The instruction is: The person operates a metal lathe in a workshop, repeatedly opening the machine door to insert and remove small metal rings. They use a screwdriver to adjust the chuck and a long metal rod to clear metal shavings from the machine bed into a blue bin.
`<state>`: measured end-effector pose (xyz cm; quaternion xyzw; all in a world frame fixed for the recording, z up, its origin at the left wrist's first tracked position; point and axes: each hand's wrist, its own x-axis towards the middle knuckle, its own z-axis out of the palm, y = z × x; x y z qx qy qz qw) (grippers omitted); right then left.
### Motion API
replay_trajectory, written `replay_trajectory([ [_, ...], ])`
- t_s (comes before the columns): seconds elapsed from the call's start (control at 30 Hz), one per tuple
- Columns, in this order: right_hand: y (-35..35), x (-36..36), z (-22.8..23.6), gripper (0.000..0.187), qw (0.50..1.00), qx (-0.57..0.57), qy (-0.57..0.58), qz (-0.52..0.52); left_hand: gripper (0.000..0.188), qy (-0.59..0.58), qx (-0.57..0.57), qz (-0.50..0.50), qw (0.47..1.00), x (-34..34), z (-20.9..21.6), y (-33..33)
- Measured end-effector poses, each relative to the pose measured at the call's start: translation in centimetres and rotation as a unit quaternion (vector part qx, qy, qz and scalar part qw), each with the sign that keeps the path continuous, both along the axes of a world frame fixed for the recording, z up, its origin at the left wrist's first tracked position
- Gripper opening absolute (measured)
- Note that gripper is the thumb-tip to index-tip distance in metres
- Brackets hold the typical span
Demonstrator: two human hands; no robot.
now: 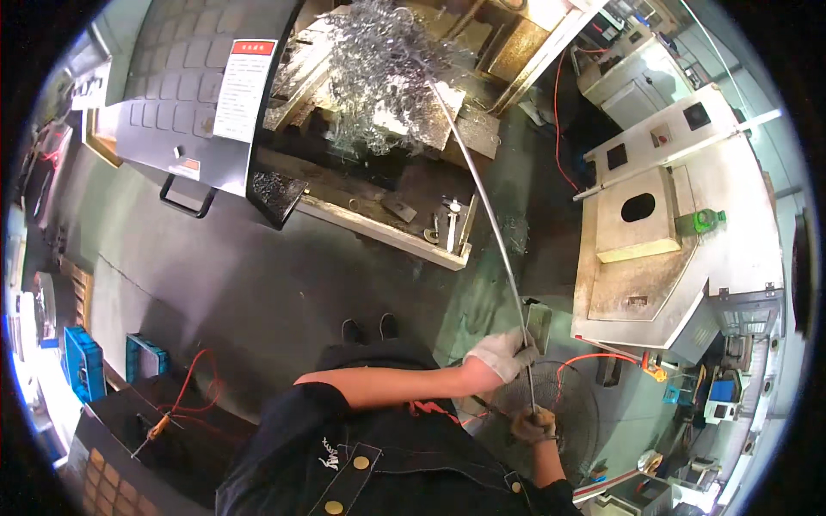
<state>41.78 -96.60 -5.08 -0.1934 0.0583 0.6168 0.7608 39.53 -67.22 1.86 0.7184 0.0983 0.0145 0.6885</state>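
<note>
A long, thin metal rod (483,193) slants from my hands up to a large tangle of silvery metal shavings (370,73) in the machine's open bay. Its far end disappears among the curls. My left hand (503,354), in a whitish work glove, is closed round the rod, with the forearm stretched across my body. Lower down, close to the rod's near end, my right hand (533,424) grips it too, in a darker, soiled glove. Beneath the shavings, the machine bed (370,222) has a pale front rail.
A dark machine door (185,95) with a black handle (188,198) stands left of the bay. Calipers (453,222) lie in its corner. On the right, a white cabinet (637,284) carries a green bottle (707,221). A round wire-mesh thing (581,417) is beside my right hand.
</note>
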Motion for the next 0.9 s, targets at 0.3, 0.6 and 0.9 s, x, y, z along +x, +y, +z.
replay_trajectory([
  [0.3,-2.0,4.4,-0.3,0.031,0.989,-0.003,-0.129,0.066,0.027,-0.067,0.065,0.009,0.996,1.1,2.7,-1.3],
  [0.6,-0.4,5.8,0.6,0.045,0.961,-0.038,-0.266,0.061,0.025,-0.13,0.108,0.037,0.985,1.6,3.3,-2.4],
  [0.9,-0.9,8.4,-1.3,0.03,0.989,-0.001,-0.147,0.008,0.027,-0.13,0.173,0.015,0.976,0.9,6.4,-1.3],
])
